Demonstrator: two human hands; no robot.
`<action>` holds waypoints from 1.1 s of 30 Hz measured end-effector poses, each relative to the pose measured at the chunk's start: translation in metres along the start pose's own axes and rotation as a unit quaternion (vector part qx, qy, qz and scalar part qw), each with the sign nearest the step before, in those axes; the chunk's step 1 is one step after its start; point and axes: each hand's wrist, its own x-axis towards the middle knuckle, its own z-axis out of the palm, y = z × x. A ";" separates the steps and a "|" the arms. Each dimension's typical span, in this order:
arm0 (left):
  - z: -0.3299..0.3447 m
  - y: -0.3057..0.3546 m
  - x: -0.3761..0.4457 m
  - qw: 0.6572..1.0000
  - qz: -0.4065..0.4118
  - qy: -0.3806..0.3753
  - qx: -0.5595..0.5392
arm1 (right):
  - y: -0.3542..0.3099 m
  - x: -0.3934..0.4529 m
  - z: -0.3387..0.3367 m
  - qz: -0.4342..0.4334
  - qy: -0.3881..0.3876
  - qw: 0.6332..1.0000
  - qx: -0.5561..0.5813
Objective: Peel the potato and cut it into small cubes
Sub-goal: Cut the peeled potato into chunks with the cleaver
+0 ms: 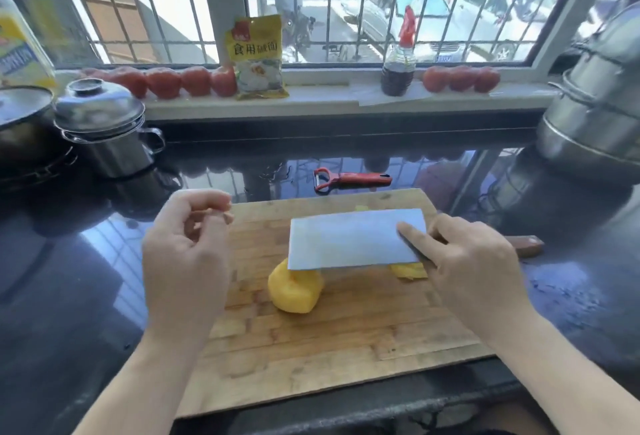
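Note:
A peeled yellow potato (295,290) lies on the wooden cutting board (346,337). A wide cleaver (353,238) hangs over it, blade flat toward me, its lower edge touching the potato's top. My right hand (474,268) grips the cleaver at the handle, index finger stretched along the blade. Cut potato slices (408,271) lie under the blade's right end, partly hidden. My left hand (187,247) hovers over the board's left edge, fingers loosely curled, holding nothing. A red peeler (349,179) rests on the counter behind the board.
A lidded steel pot (104,129) and a dark pan (20,129) stand at the far left, a large steel steamer (595,105) at the far right. On the windowsill are tomatoes (162,82), a yellow packet (258,56) and a sauce bottle (398,69).

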 end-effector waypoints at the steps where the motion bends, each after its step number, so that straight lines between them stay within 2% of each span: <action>1: 0.005 0.003 0.005 0.999 0.009 -0.030 -0.003 | 0.003 -0.005 0.003 -0.015 0.005 1.000 -0.005; 3: 0.021 0.006 0.013 0.990 0.027 -0.139 0.021 | 0.005 -0.015 0.008 -0.022 0.011 1.000 -0.004; 5: 0.044 0.013 0.018 0.956 0.059 -0.274 0.090 | 0.006 -0.018 0.007 -0.009 0.012 1.000 -0.005; 7: 0.063 0.020 0.021 0.925 0.073 -0.342 0.150 | 0.005 -0.018 0.000 0.010 0.000 1.000 -0.006; 9: 0.063 0.019 0.027 0.940 0.060 -0.302 0.148 | 0.006 -0.015 -0.008 0.049 -0.037 0.998 0.010; 11: 0.045 0.005 0.030 0.968 0.014 -0.210 0.136 | 0.003 -0.011 -0.019 0.121 -0.093 0.987 0.059; 12: 0.032 -0.006 0.028 0.976 -0.019 -0.167 0.139 | 0.000 -0.005 -0.024 0.160 -0.129 0.973 0.105; 14: 0.004 -0.032 0.013 0.979 -0.101 -0.122 0.131 | -0.011 0.010 -0.030 0.235 -0.223 0.913 0.247; 17: -0.021 -0.051 -0.025 0.961 -0.147 -0.164 0.171 | -0.036 0.037 -0.038 0.292 -0.277 0.812 0.422; 19: -0.016 -0.055 -0.043 0.944 -0.145 -0.216 0.202 | -0.050 0.053 -0.037 0.297 -0.297 0.779 0.465; 23: 0.015 -0.065 -0.052 0.927 -0.070 -0.245 0.275 | -0.071 0.066 -0.020 0.297 -0.326 0.755 0.485; 28: 0.013 -0.077 -0.041 0.927 -0.069 -0.277 0.244 | -0.083 0.068 -0.012 0.335 -0.323 0.721 0.512; 30: 0.010 -0.081 -0.041 0.930 -0.043 -0.275 0.242 | -0.087 0.071 -0.012 0.338 -0.315 0.723 0.514; 33: 0.009 -0.082 -0.045 0.934 -0.022 -0.254 0.252 | -0.092 0.069 -0.007 0.326 -0.308 0.744 0.495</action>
